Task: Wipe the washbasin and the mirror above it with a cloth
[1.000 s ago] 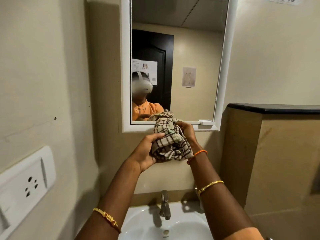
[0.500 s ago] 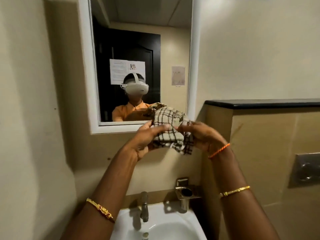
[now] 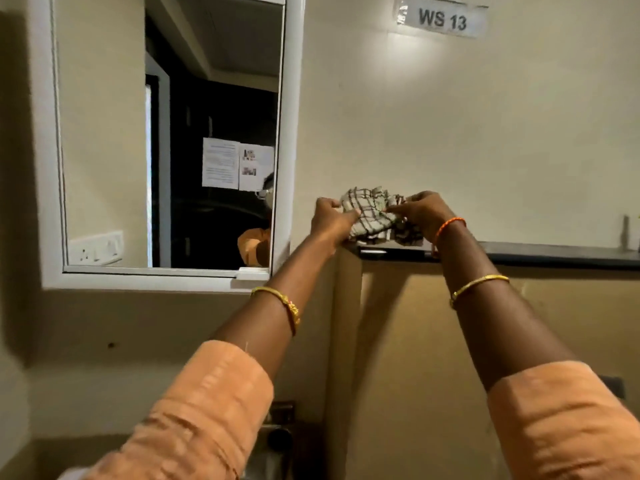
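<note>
A bunched checked cloth (image 3: 372,213) rests on the left end of a black ledge (image 3: 554,254), right of the mirror. My left hand (image 3: 329,221) pinches its left side and my right hand (image 3: 420,211) grips its right side. The white-framed mirror (image 3: 166,140) hangs at the upper left. The washbasin is out of sight below; my sleeves cover the bottom of the view.
A "WS 13" label (image 3: 441,19) is stuck high on the beige wall. Below the ledge stands a tan tiled partition (image 3: 398,358). A metal holder (image 3: 278,431) shows between my forearms at the bottom. The mirror reflects a dark door with papers and a socket plate.
The view has swung right and upward. Both hands carried the cloth from in front of the mirror's lower edge rightward onto the end of the black ledge. The basin and tap have dropped out of view.
</note>
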